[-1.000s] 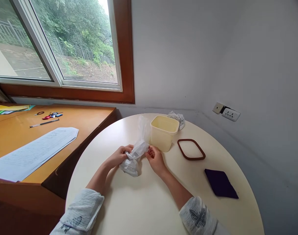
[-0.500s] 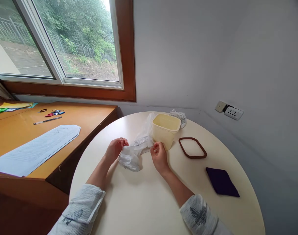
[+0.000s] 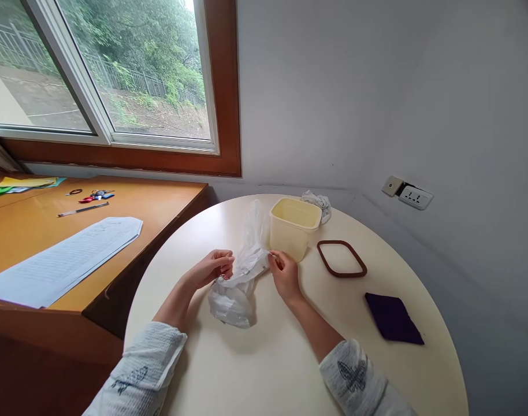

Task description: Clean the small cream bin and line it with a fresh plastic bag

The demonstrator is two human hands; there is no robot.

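A crumpled, see-through white plastic bag [image 3: 233, 303] lies on the round table between my hands, its far part stretching back beside the bin. With thumb and fingers pinched, my right hand [image 3: 285, 274] grips the bag's edge just in front of the bin. My left hand [image 3: 214, 268] has its fingers curled together at the bag's left side; they look closed on the plastic, though the exact hold is partly hidden. Behind my right hand stands a pale yellow plastic bin [image 3: 292, 231], upright and open at the top.
A brown rounded-square ring [image 3: 342, 274] and a dark purple cloth [image 3: 394, 318] lie on the right of the round table [image 3: 255, 370]. Another crumpled bag [image 3: 322, 205] sits behind the bin. On the wooden desk [image 3: 168, 202] at left are papers [image 3: 69, 260], a pen [image 3: 82, 209] and keys [image 3: 100, 196].
The bag's near part has slid a little toward me and its far part has spread out more. My left hand has shifted slightly right and turned over the bag.
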